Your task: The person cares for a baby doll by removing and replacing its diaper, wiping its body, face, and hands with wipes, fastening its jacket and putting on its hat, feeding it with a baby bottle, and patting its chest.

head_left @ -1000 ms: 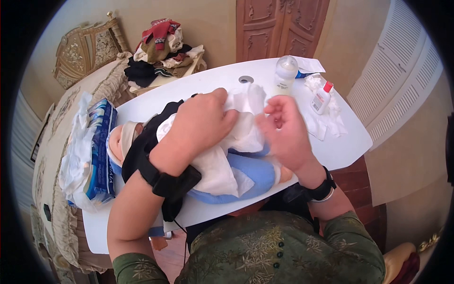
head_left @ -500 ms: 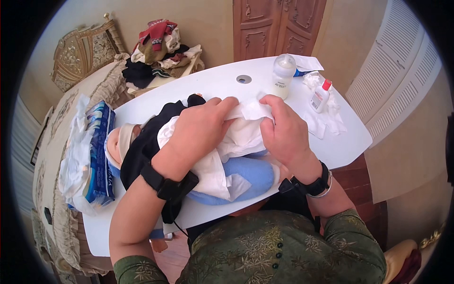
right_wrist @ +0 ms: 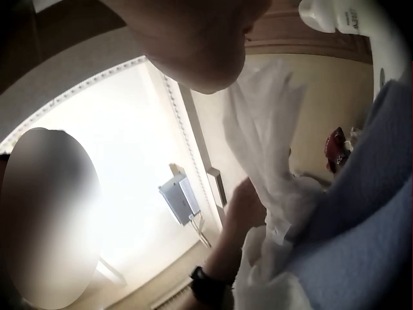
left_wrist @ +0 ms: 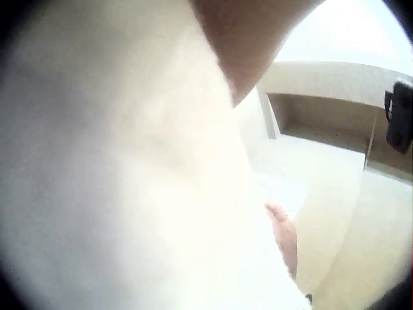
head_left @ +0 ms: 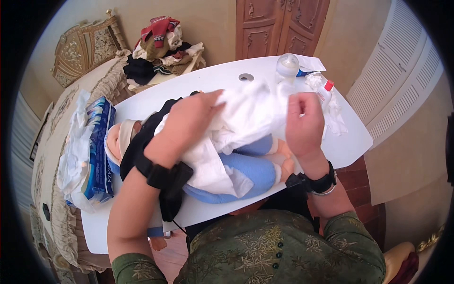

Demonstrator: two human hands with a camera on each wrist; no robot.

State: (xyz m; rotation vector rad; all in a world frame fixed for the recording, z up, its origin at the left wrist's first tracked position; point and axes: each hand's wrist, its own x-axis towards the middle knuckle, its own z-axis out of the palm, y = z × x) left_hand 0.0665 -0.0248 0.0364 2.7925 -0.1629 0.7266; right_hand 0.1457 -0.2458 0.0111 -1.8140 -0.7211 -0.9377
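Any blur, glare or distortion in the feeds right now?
Head: dark round corners, wide-angle stretching, motion blur on the white cloth; left wrist: a pale surface fills much of the frame, washed out and unfocused; right wrist: strong glare, right hand in shadow.

Home interior, bedroom. Bed [head_left: 53,116] with carved, gilt-toned headboard [head_left: 87,49] and ruffled cream cover [head_left: 106,80], beyond the left edge of the white table [head_left: 347,144]. Clothes [head_left: 161,45], heaped on low pale stand [head_left: 197,66], past the table's far left edge. Carved reddish wooden doors [head_left: 283,28], behind far edge. White louvred doors [head_left: 402,71], beyond right edge.
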